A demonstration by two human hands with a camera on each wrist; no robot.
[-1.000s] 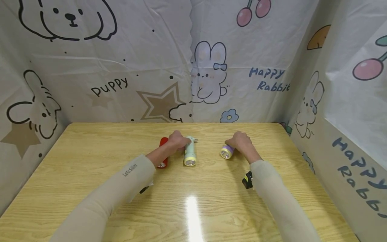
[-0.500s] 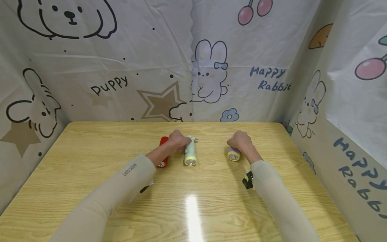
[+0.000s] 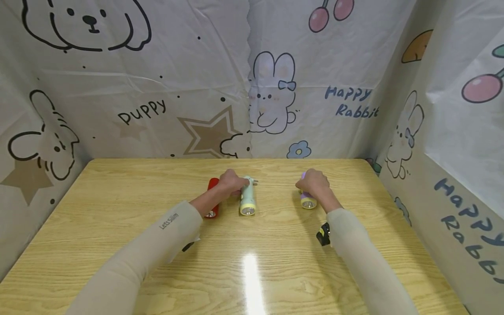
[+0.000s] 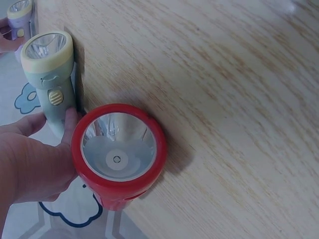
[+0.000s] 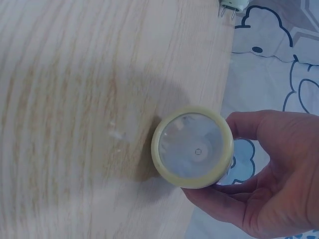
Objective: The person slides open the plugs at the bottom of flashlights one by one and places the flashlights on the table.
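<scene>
Three flashlights lie on the wooden table, their lenses facing the person. My left hand [image 3: 229, 181] pinches the rear body of the mint-green flashlight [image 3: 247, 199], whose two plug prongs stick out at the right. Just left of it, partly behind the left wrist, is the red flashlight [image 3: 213, 184]; its wide lens [image 4: 117, 149] fills the middle of the left wrist view. My right hand [image 3: 316, 183] grips the purple flashlight [image 3: 308, 202] between thumb and fingers. In the right wrist view the cream-rimmed lens [image 5: 192, 149] hides most of its body.
The wooden table [image 3: 130, 236] ends at a printed cloth wall [image 3: 157, 96] at the back, with more cloth at both sides. A black wrist device [image 3: 323, 234] hangs below the right sleeve. Light glares on the table's front middle.
The purple flashlight's head has swung to the right, from slanting left to pointing almost straight at the person. The left hand, the mint-green flashlight and the red one have stayed put.
</scene>
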